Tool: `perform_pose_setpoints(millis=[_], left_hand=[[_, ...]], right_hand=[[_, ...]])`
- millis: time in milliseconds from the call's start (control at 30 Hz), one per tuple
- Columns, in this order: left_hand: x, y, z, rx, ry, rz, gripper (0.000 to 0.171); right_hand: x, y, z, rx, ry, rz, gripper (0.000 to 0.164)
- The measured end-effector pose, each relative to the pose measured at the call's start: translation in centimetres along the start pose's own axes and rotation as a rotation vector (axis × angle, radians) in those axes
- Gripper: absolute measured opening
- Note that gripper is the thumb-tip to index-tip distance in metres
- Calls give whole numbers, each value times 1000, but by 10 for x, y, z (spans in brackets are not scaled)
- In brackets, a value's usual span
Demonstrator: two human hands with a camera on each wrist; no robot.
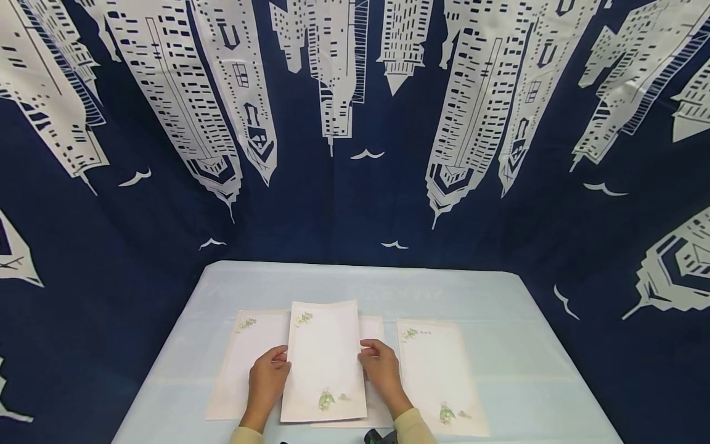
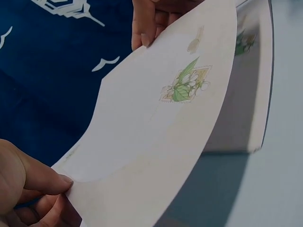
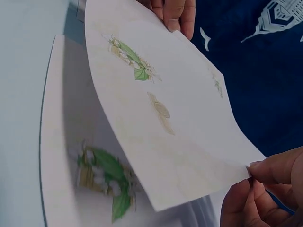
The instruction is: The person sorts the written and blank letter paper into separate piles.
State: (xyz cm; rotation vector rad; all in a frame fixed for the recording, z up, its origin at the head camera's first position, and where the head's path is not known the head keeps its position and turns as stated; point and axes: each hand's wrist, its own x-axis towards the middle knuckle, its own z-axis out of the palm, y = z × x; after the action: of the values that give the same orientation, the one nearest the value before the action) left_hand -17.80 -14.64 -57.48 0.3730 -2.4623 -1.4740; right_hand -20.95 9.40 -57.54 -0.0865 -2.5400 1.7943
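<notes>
A sheet of paper point(image 1: 324, 357) with green leaf prints is held up off the table between both hands. My left hand point(image 1: 269, 380) pinches its left edge between thumb and fingers, and my right hand point(image 1: 381, 370) pinches the right edge. Both wrist views show the sheet bowing between the two grips, the left thumb point(image 2: 59, 183) and right thumb point(image 3: 265, 170) lying on its upper face. Behind the raised sheet, a second printed sheet point(image 1: 379, 407) lies on the table, mostly covered from the head view.
Another printed sheet point(image 1: 233, 364) lies to the left, and more printed paper point(image 1: 440, 376) lies to the right. The pale table point(image 1: 532, 382) ends at a dark blue cloth point(image 1: 333, 209) with white buildings. A small black object point(image 1: 379, 437) shows by the right sleeve.
</notes>
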Motion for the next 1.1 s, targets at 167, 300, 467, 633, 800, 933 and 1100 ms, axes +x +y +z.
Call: perform_pose_setpoints(millis=[167,300,467,633,800,933,1100], left_hand=[[5,-7,-16,15,6,-23,33],[10,-11,-31,26,5,-34,34],[17,-16,-50,46,9,-39,33],[24,-21,-64,101,20,-59,34],[28,-28,-77,130,43,-67,32],[31,-36,-84,137,53,-63,31],[35,-46,-91,157,96,-39,30]], right_hand=[[4,-7,17,13,-24,-14,27],[6,-12,32,32,-48,-28,26],[7,-21,52,47,-78,-36,25],[8,-30,73,47,-114,-50,25],[7,-33,93,32,-154,-59,25],[4,-34,106,35,-175,-58,26],[3,-36,119,51,-198,-73,28]])
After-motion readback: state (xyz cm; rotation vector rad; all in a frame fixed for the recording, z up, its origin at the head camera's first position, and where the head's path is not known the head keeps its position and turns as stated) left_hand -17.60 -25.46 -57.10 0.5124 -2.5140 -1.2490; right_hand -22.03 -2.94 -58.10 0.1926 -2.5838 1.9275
